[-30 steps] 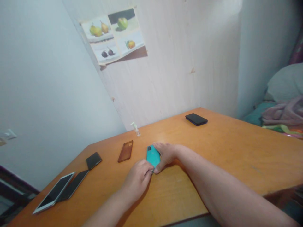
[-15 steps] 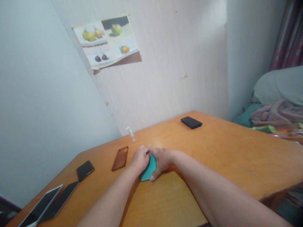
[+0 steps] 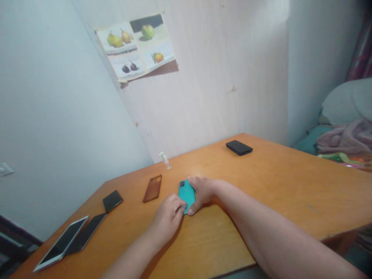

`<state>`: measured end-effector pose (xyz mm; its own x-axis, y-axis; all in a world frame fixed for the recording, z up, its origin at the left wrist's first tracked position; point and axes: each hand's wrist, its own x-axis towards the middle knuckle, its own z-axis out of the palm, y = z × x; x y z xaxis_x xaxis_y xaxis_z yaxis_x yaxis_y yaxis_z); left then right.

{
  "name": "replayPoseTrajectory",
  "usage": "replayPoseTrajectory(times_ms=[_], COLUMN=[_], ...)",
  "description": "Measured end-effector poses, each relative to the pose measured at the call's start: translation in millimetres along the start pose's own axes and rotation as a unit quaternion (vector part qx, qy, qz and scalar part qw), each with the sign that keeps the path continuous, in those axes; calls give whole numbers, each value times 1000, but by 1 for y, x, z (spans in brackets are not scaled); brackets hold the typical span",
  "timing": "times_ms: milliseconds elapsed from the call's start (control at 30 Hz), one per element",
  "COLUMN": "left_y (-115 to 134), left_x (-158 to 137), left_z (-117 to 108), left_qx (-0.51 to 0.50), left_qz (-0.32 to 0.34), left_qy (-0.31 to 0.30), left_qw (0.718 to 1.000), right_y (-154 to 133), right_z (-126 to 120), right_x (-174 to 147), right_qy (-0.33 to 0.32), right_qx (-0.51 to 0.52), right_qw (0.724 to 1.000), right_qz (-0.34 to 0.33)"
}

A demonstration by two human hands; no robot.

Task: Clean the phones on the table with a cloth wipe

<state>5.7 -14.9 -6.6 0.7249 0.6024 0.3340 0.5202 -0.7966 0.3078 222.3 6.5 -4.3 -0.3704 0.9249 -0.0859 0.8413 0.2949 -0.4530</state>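
Observation:
A teal phone lies back side up on the wooden table, its dark camera block showing at the far left corner. My right hand grips it along the right side, thumb at the near end and fingers at the far end. My left hand is closed, with its fingertips pressed on the phone's near left part; whatever they may pinch is too small to make out. Left of the phone lies a brown see-through phone case. Behind them stands a small clear pump bottle.
On the left of the table lie a small black phone, a dark tablet-like slab and a white-framed tablet. A black phone-like object rests at the back right. Walls border the table's far and left sides.
My left hand has slid from the phone's far end to its near left edge, uncovering the camera block. My right hand keeps its hold. The view has shifted slightly.

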Motion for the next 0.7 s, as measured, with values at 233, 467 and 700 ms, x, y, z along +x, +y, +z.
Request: replayPoseTrajectory(times_ms=[233, 467, 700], left_y=[-10, -40, -22], left_x=[16, 69, 39], left_z=[1, 18, 8], left_qx=[22, 64, 56], left_qz=[-8, -31, -28], left_qy=[-15, 18, 4], left_qw=[1000, 997, 998], right_y=[-1, 4, 3], right_z=[2, 3, 2], right_x=[0, 2, 4], right_qy=[-1, 7, 14], right_qx=[6, -5, -8], right_qw=[1000, 1000, 1000], right_qz=[5, -8, 1])
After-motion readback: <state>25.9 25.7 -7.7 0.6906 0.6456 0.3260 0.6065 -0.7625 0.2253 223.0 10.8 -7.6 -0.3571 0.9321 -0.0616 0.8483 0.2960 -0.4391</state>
